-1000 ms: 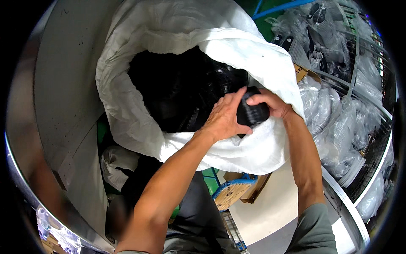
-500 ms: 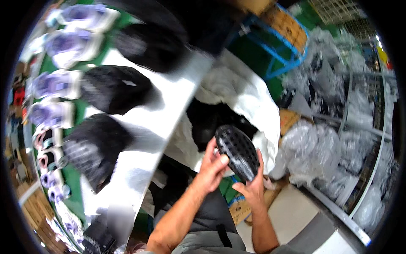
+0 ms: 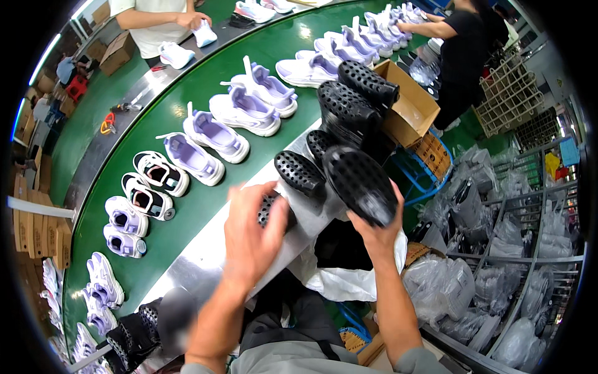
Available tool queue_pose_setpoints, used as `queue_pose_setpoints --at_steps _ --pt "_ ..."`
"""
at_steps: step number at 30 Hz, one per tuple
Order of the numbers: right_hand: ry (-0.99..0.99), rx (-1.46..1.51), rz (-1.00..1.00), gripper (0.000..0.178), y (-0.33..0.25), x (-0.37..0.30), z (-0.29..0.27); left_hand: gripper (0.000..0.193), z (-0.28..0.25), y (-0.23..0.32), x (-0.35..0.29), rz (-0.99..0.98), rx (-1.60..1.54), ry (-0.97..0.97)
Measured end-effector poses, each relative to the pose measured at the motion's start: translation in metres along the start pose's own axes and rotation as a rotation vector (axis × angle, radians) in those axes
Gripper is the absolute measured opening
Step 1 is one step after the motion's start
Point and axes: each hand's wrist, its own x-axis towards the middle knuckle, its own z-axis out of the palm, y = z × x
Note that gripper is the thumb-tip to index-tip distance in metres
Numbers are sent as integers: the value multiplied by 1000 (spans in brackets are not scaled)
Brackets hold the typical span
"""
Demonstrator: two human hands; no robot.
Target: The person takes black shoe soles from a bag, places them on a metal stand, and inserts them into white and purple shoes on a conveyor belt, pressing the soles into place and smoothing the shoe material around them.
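My right hand (image 3: pixel 377 227) grips a black perforated plastic shoe form (image 3: pixel 360 184) by its lower right side, raised above the table edge and a white sack (image 3: pixel 339 283). My left hand (image 3: pixel 248 240) is over the metal table, thumb and forefinger apart. Between them shows another black perforated form (image 3: pixel 266 209); whether the hand touches it I cannot tell. More such forms stand close by: one (image 3: pixel 299 172) beside the raised one, and a larger cluster (image 3: pixel 346 106) behind. The white sack lies open below, dark inside.
A green conveyor (image 3: pixel 205 81) carries rows of white and lilac sneakers (image 3: pixel 202 159). A cardboard box (image 3: pixel 411 103) stands beyond the forms. Racks of plastic-wrapped items (image 3: pixel 523 234) are on the right. Two people (image 3: pixel 152 25) work across and farther along the belt.
My view has swung toward the conveyor. The left hand has let go of the black form both hands held and moved left over the table; the right hand keeps it.
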Motion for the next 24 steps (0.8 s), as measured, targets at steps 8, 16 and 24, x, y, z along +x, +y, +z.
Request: queue_pose_setpoints --at_steps 8,16,24 --pt "-48 -358 -261 92 43 57 66 98 20 -98 125 -308 57 -709" --pt "-116 -313 -23 97 72 60 67 93 104 -123 134 -379 -363 -698" --pt "-19 -496 -339 86 45 55 67 78 104 -92 139 -246 -47 -602"
